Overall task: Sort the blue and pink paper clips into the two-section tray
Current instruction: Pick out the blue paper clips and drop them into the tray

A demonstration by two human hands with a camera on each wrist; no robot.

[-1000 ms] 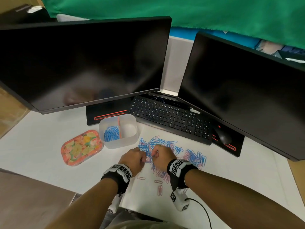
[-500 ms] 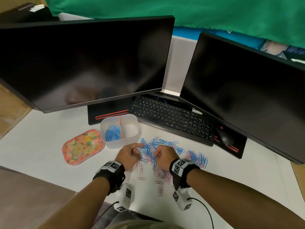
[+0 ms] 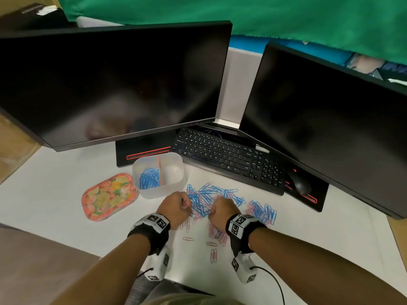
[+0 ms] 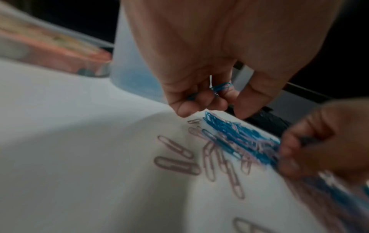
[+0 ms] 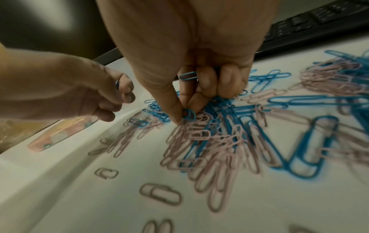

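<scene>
While keyboard [image 3: 229,159] legends blur, both hands grip blue clips [image 4: 220,86]

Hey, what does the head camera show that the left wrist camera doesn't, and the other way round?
Only the head view shows the tray's inside: blue paper clips in its left section, the right section looking bare, plus two dark monitors, the keyboard and mouse.

Only the left wrist view shows the left hand's curled fingers holding blue clips.

Both show the mixed blue and pink pile, loose pink clips on the white surface, the floral tin, and the right hand at the pile.
</scene>
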